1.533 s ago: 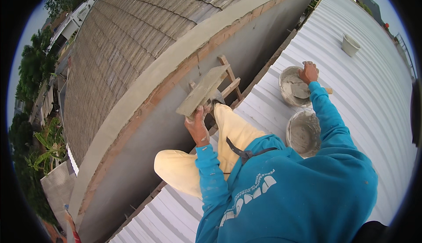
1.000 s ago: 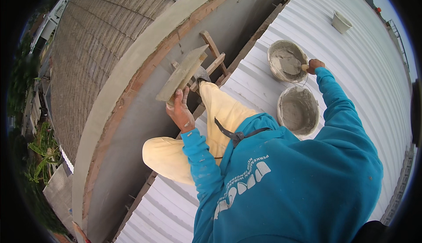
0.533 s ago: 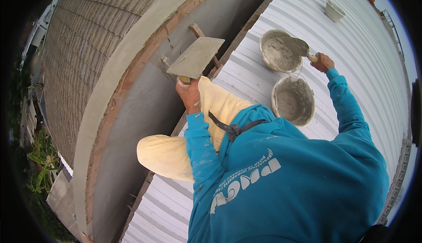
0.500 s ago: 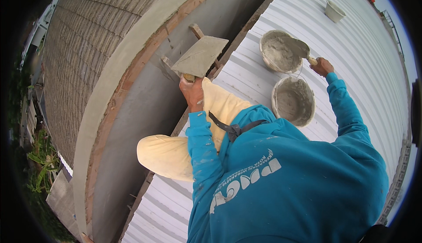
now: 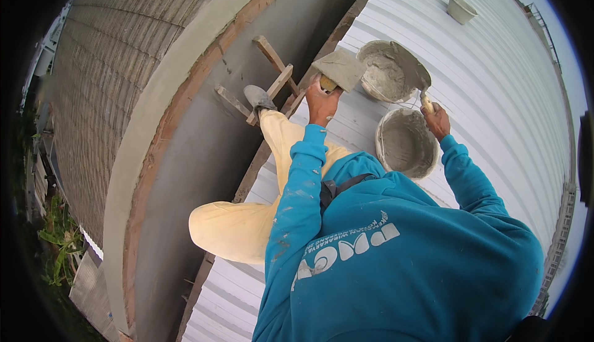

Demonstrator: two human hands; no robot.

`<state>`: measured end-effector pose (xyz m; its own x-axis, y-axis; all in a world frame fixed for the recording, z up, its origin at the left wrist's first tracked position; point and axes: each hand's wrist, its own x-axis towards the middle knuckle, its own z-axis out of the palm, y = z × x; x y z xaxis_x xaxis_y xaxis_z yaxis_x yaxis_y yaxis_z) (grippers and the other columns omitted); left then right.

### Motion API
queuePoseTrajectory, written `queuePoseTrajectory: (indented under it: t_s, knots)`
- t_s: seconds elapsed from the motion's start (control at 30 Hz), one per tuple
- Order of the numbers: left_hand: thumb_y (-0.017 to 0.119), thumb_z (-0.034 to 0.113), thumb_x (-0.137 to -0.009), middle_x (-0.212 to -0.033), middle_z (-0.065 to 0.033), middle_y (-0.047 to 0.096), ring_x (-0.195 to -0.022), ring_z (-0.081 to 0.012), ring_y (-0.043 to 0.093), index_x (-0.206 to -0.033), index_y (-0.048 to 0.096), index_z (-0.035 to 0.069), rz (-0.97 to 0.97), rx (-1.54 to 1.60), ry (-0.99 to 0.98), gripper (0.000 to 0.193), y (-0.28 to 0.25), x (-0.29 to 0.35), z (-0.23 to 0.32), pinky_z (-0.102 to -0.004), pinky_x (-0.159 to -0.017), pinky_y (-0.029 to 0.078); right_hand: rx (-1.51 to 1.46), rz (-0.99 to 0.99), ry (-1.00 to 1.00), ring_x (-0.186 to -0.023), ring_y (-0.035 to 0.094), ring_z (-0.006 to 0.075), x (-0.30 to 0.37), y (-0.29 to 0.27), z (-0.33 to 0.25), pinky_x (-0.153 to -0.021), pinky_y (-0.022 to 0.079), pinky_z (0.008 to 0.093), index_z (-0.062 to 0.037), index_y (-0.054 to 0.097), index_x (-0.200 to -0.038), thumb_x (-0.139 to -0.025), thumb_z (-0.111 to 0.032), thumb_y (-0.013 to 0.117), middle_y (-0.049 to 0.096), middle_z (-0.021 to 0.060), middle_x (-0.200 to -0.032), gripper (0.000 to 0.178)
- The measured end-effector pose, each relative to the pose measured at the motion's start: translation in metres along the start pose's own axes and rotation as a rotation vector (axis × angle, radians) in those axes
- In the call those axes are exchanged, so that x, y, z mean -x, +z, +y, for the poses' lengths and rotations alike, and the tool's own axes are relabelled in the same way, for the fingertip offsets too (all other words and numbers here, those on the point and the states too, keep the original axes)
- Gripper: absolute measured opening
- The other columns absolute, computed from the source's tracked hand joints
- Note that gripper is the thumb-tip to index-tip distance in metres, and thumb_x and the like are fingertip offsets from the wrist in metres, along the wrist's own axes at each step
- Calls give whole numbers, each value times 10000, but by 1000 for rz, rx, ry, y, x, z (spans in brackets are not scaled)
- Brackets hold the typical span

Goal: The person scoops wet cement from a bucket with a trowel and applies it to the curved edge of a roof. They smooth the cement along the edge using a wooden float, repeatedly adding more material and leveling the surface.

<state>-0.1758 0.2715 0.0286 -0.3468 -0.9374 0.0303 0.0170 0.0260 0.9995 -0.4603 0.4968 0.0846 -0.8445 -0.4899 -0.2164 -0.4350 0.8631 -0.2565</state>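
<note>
Past the teal sweatshirt (image 5: pixel 371 268), the right hand (image 5: pixel 437 121) is closed around the grip of a trowel (image 5: pixel 416 68), likely held that far back to keep the fingers clear of the mortar (image 5: pixel 387 73). The trowel's long axis slants, its tip pointing away from the body and toward the person's left, the blade over the right side of the upper bucket (image 5: pixel 371 89). The left hand (image 5: pixel 323 102) is wrapped tightly around the handle beneath a plastering float (image 5: pixel 341 68), a hold that seems to leave its flat face free and upward. The float is just beside that bucket's left rim; it is foreshortened, so I cannot be sure of its long axis. The lower bucket (image 5: pixel 380 144) is nearer the body, and both these 2 stand on the corrugated metal roof (image 5: pixel 495 94), apparently for easy right-arm reach. Farther out, 1 small pail (image 5: pixel 461 10) stands well apart, seemingly beyond reach.
</note>
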Motion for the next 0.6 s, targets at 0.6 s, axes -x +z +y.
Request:
queuePoseTrajectory:
  t_s: [0.6]
  knots:
    - [801, 64, -681, -1175, -219, 580, -1099, -381, 563, -1200, 566, -71, -14, 163, -119, 586, 111, -32, -19, -418, -953, 462, 215, 167, -331, -1098, 549, 469, 116, -20, 19, -976, 451, 479, -94, 444, -1393, -862, -119, 615, 570, 232, -1253, 558]
